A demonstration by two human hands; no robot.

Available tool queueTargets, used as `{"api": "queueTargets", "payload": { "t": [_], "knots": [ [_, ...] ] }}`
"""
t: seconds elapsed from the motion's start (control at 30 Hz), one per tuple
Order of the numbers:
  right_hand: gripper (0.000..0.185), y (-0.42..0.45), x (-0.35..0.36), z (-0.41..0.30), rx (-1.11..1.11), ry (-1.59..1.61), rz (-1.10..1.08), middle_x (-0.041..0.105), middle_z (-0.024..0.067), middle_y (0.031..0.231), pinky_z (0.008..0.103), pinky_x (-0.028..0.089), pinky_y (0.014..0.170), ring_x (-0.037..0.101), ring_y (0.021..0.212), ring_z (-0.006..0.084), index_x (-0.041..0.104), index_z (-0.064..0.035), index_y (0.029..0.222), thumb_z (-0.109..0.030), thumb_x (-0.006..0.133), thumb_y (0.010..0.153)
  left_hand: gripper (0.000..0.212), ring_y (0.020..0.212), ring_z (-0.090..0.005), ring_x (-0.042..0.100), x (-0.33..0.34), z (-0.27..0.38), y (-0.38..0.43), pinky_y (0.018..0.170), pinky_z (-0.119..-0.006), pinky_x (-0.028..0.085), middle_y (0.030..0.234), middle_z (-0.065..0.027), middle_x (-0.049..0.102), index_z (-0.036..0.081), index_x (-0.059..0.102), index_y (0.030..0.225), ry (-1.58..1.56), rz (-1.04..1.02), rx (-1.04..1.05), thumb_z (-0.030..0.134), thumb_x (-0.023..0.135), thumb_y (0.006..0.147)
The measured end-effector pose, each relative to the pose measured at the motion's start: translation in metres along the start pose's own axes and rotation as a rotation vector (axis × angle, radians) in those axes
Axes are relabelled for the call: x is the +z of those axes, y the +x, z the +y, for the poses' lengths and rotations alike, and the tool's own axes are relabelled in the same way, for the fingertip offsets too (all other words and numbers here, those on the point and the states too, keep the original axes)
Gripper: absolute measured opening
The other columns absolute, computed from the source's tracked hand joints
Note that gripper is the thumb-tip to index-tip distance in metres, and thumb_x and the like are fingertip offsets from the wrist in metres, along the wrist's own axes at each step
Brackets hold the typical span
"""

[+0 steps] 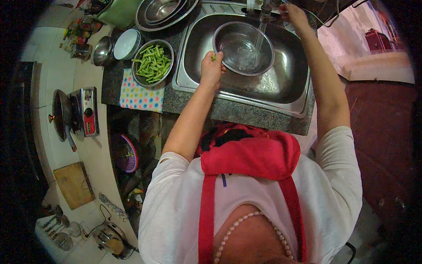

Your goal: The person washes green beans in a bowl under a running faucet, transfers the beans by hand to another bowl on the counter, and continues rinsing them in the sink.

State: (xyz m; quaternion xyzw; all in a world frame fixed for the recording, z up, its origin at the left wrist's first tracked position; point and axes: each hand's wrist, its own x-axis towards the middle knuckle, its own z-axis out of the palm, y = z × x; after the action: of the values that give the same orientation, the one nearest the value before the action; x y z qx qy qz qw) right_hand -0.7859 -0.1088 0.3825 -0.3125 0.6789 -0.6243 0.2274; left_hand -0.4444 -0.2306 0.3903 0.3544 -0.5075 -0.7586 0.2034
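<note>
My left hand grips the near-left rim of a round stainless steel bowl, thumb over the edge. A small green bit shows at the thumb. Water runs from the tap into the bowl, which is held tilted over the steel sink. My right hand is raised at the sink's far right, close beside the tap, fingers curled; whether it touches anything is unclear. Left of the sink, a metal bowl is filled with cut green beans.
A dotted cloth lies on the granite counter. Behind it stand a white bowl, small steel bowls and large steel basins. Farther left are a portable gas stove, a lidded pan and a cutting board.
</note>
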Motion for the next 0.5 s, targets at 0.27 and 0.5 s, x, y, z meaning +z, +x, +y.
{"api": "queueTargets", "payload": {
  "t": [0.27,0.5],
  "knots": [
    [0.046,-0.162,0.065,-0.004,0.502,-0.242,-0.038,0.054,0.0067,0.091,0.0236,0.039,0.067,0.049,0.079,0.0140,0.047,0.0004,0.114,-0.026,0.059,0.078,0.017,0.043,-0.0089,0.041,0.000,-0.008,-0.014,0.039,-0.022,0.033,0.055,-0.0002,0.046,0.011,0.047,0.073,0.049,-0.122,-0.150,0.023,0.053,0.083],
    [0.040,-0.155,0.089,-0.031,0.231,-0.282,0.274,0.059,0.0087,0.080,0.0293,0.043,0.062,0.055,0.068,0.0176,0.055,-0.0052,0.107,-0.017,0.059,0.069,0.019,0.055,-0.0137,0.047,-0.004,-0.065,0.052,0.045,-0.027,0.037,0.071,-0.0046,0.051,0.008,0.048,0.084,-0.211,0.113,-0.235,0.027,0.048,0.085]
  ]
}}
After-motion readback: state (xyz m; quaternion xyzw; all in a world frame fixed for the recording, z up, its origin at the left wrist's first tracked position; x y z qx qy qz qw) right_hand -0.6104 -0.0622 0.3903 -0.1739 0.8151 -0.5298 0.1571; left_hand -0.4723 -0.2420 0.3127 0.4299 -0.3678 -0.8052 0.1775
